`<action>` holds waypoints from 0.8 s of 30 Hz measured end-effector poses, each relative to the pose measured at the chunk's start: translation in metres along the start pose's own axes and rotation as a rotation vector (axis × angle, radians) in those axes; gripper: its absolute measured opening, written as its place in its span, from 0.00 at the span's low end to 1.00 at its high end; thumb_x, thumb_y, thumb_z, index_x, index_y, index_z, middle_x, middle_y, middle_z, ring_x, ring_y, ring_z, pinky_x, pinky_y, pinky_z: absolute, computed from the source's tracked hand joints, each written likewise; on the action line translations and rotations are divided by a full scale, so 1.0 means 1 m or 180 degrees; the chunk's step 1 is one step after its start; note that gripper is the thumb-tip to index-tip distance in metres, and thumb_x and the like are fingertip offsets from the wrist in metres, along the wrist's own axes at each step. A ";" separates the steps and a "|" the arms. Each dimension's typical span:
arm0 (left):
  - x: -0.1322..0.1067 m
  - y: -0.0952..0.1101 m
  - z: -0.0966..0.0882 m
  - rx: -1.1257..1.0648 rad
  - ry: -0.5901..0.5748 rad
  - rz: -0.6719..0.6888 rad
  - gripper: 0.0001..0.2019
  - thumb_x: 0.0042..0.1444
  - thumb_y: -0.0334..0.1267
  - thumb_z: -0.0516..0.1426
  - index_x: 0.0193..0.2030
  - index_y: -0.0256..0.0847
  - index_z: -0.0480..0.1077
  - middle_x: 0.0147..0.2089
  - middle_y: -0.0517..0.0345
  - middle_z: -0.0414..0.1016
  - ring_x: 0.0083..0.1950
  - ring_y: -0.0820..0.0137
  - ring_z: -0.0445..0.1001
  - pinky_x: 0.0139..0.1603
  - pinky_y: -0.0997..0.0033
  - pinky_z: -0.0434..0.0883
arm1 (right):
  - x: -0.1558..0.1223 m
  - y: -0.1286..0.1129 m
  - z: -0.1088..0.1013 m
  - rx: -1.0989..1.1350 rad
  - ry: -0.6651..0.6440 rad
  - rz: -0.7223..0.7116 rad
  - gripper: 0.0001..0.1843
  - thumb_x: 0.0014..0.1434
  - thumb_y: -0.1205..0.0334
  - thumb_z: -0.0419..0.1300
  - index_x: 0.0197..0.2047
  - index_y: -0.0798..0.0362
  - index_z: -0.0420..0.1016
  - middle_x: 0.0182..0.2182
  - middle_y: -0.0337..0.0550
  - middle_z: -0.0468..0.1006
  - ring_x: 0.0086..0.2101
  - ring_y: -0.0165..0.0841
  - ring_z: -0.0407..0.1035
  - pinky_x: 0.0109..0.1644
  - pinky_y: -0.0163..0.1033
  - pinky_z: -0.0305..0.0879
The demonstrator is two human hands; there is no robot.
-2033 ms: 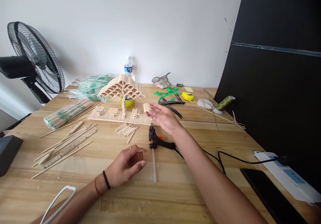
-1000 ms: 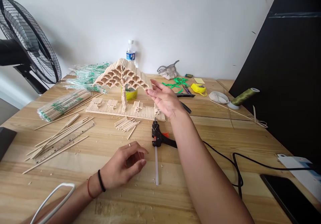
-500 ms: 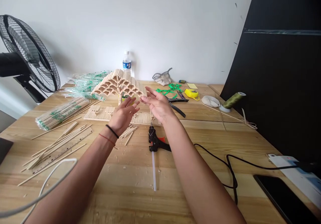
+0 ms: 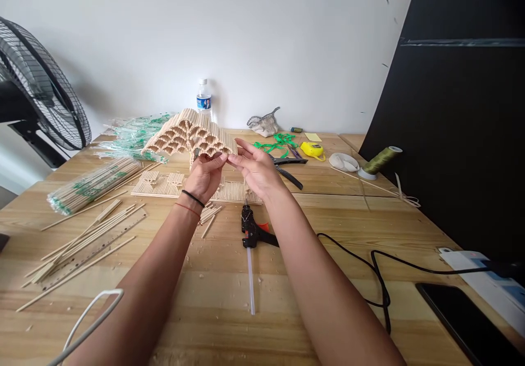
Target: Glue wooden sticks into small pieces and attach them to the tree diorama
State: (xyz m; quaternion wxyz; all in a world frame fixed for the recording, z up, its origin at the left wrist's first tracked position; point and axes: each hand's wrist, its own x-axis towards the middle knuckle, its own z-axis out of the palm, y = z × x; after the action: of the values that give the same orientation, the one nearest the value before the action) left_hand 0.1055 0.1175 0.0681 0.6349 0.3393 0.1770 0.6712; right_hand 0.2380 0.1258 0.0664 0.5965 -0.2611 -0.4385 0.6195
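A roof-shaped model of glued wooden sticks (image 4: 191, 133) is held up over the table, its scalloped underside facing me. My right hand (image 4: 256, 166) grips its right end between thumb and fingers. My left hand (image 4: 206, 175) is closed at the lower right edge of the model, thumb and fingertips pressed against it. Below lies a flat stick base (image 4: 232, 192) with small raised stick blocks, partly hidden by my hands. A black hot glue gun (image 4: 250, 229) with a clear glue stick rests just in front of the base.
Loose sticks (image 4: 88, 234) and a bagged stick bundle (image 4: 94, 184) lie left, near a fan (image 4: 45, 92). Behind stand a water bottle (image 4: 203, 102) and a yellow tape measure (image 4: 312, 150). Pliers (image 4: 289, 172), a thread spool (image 4: 381, 162), a black cable (image 4: 381, 278) and a phone (image 4: 463, 322) are right.
My left hand has risen to the model's lower edge and its fingers have closed there. The right hand keeps its hold. The view has shifted slightly.
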 end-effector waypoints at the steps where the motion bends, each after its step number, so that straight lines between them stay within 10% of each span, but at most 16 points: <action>1: 0.000 -0.001 -0.001 0.0004 -0.0006 0.0047 0.12 0.50 0.19 0.66 0.38 0.38 0.75 0.37 0.59 0.79 0.42 0.72 0.79 0.59 0.69 0.72 | 0.000 0.000 0.000 0.0013 0.0019 -0.0001 0.31 0.40 0.64 0.79 0.48 0.47 0.77 0.44 0.40 0.86 0.57 0.43 0.76 0.70 0.53 0.67; 24: 0.000 -0.004 0.003 -0.0108 0.0178 0.0112 0.17 0.49 0.20 0.70 0.43 0.40 0.75 0.41 0.59 0.80 0.60 0.65 0.79 0.69 0.66 0.68 | -0.001 0.002 0.003 -0.0012 -0.0142 -0.0168 0.28 0.46 0.61 0.77 0.51 0.47 0.78 0.51 0.44 0.83 0.62 0.44 0.71 0.73 0.55 0.65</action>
State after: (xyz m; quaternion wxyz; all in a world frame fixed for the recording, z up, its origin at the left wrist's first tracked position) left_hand 0.1102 0.1170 0.0677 0.6234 0.3126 0.1773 0.6944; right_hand 0.2348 0.1242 0.0657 0.6022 -0.2366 -0.4597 0.6083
